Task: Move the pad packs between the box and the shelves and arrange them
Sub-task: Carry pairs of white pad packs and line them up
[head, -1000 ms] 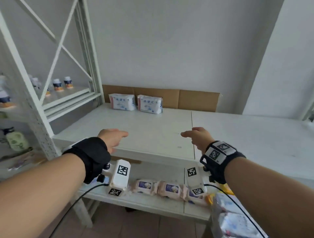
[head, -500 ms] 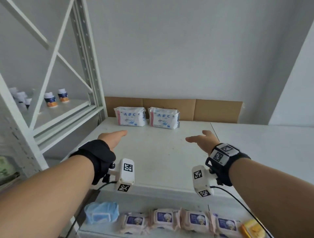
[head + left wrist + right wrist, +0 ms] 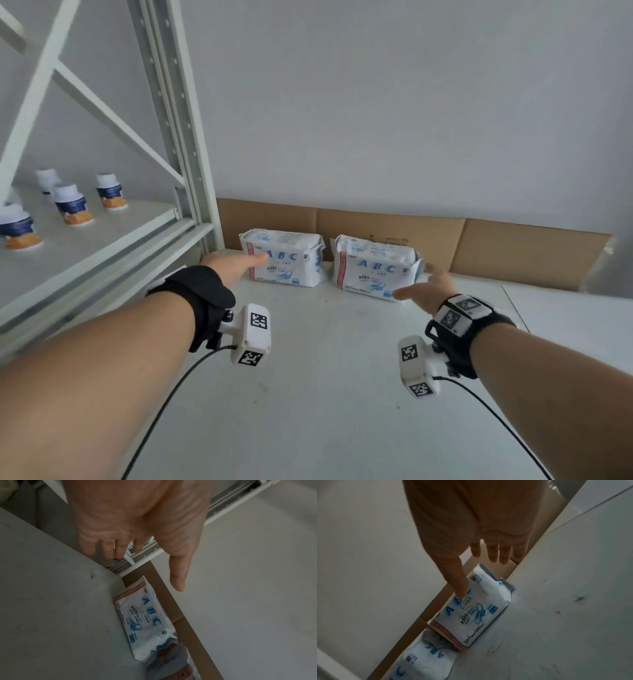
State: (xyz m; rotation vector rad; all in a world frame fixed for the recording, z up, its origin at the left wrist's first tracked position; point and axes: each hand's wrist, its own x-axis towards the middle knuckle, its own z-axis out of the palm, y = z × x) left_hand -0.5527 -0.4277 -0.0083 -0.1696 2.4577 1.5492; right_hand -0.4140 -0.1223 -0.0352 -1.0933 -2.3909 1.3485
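Two white pad packs printed "ABC" stand side by side at the back of the white shelf [image 3: 308,394], against brown cardboard [image 3: 513,250]. My left hand [image 3: 236,265] reaches at the left pack [image 3: 287,270] [image 3: 145,618] with fingers straight and thumb out, just short of its left end. My right hand [image 3: 424,291] is spread at the right end of the right pack [image 3: 373,270] [image 3: 477,608]; its thumb [image 3: 458,585] lies over the pack's front, and the fingers [image 3: 494,553] reach past its end. Neither hand grips anything.
A white metal rack upright [image 3: 171,120] stands left of the packs. Several small white and orange bottles [image 3: 73,205] sit on the grey rack shelf [image 3: 113,233] at the left. A grey wall rises behind the cardboard.
Both hands have moved forward across the shelf to the two packs. The view has lifted, so the lower shelf with its pink packs has dropped out of sight.
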